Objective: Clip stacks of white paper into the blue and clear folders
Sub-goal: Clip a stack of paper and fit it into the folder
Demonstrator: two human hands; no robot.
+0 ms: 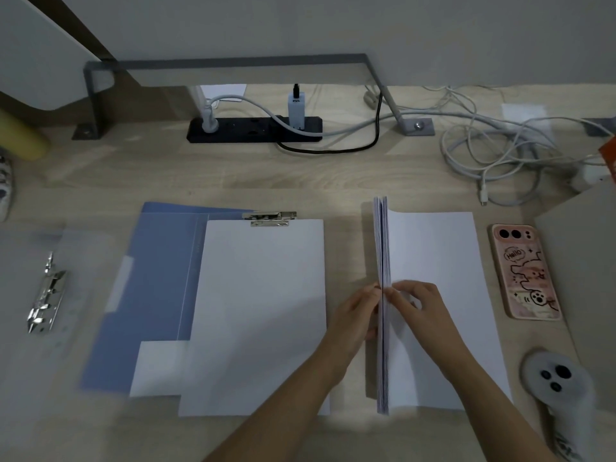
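Note:
An open blue folder (156, 278) lies at centre left with white paper (260, 311) under its metal clip (270, 218) at the top edge. At the far left lies the clear folder (66, 328) with a silver clip (46, 295). To the right, a stack of white paper (383, 328) stands on its long edge, over more sheets (440, 295) lying flat. My left hand (356, 315) and my right hand (420, 305) pinch the upright stack from both sides near its middle.
A pink phone (525, 271) lies right of the sheets, and a white controller (560, 388) sits at the lower right. A black power strip (253, 130) and tangled white cables (500, 155) run along the back. A grey board (586, 261) lies at the right edge.

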